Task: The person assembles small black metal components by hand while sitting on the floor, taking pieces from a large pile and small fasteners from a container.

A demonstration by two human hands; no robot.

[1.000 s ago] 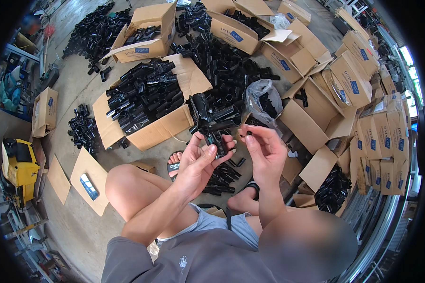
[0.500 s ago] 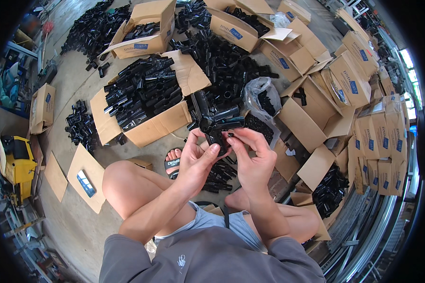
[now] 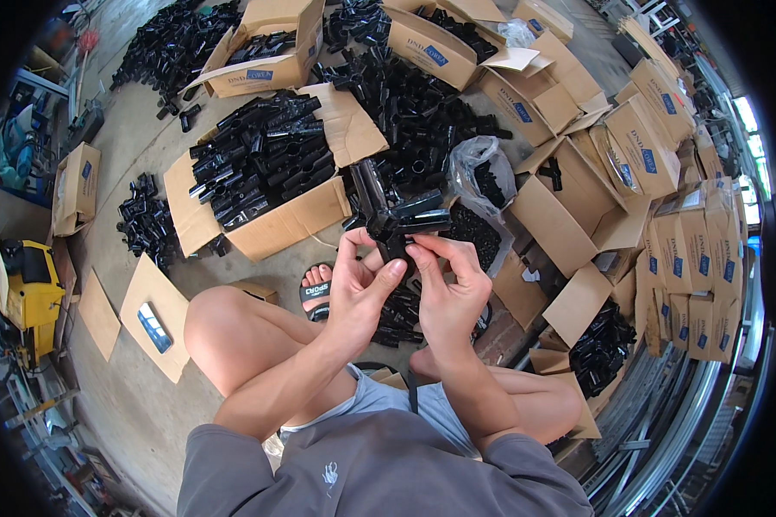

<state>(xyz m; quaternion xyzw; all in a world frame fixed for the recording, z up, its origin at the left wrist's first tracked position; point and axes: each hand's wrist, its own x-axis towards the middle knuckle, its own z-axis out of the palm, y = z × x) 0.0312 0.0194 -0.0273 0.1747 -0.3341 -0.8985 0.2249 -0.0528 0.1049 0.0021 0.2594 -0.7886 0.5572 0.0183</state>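
My left hand [image 3: 359, 289] is closed around a glossy black pipe connector [image 3: 373, 196] with several tubular arms, held up over my lap. The thumb and fingers grip its lower end. My right hand [image 3: 450, 280] pinches at the connector's right side, its thumb and forefinger touching it. A small black piece [image 3: 409, 242] shows at those fingertips, mostly hidden. Beyond my hands, a clear plastic bag [image 3: 467, 172] holds small black pieces. A wide open cardboard box [image 3: 283, 226] full of black connectors stands ahead on the left.
Loose black connectors [image 3: 405, 121] lie heaped ahead, with a smaller pile [image 3: 147, 220] at left. Open cardboard boxes [image 3: 569, 220] and stacked cartons [image 3: 694, 258] line the right, above metal profiles [image 3: 664, 422]. A phone [image 3: 153, 327] rests on cardboard at left, near a yellow machine [image 3: 30, 302].
My right hand has shifted slightly left and its fingertips now meet the connector; before, they held the small black piece just beside it. The connector has tilted a little in my left hand.
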